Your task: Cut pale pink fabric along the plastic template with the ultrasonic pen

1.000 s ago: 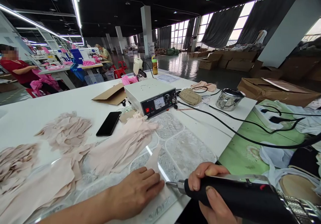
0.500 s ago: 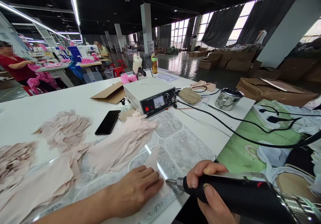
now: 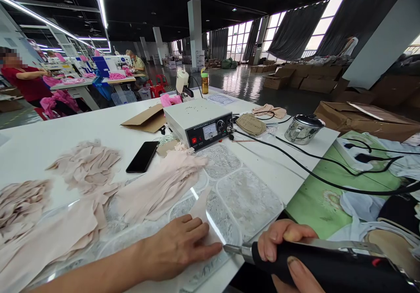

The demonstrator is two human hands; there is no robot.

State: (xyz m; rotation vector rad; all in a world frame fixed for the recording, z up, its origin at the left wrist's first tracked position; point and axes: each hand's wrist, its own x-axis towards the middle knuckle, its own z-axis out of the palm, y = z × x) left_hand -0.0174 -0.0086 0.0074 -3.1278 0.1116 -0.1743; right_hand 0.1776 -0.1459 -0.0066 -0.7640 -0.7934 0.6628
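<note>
My left hand (image 3: 179,247) rests on a thin beige fabric piece (image 3: 201,202), pressing it onto a clear, patterned sheet (image 3: 251,197). The fingers lie over the cloth, and the index finger is stretched out to the right. My right hand (image 3: 288,251) is wrapped round the black handle of a hand-held ultrasonic tool (image 3: 341,264). Its metal tip points left and sits close to my left index fingertip; whether they touch I cannot tell. Left of the hand lie stacked beige fabric pieces (image 3: 160,188), with another layered pile (image 3: 62,236) nearer the table's left side.
A white control box (image 3: 200,120) with a dial stands behind, a black cable (image 3: 295,162) running right from it. Around it are a phone (image 3: 142,156), folded cardboard (image 3: 144,118), a metal mug (image 3: 303,129) and a bottle (image 3: 204,83). Green cloth (image 3: 315,197) lies at right.
The tool and my right hand have shifted right and slightly down. My left index finger has straightened out towards the tip. The view has tilted slightly.
</note>
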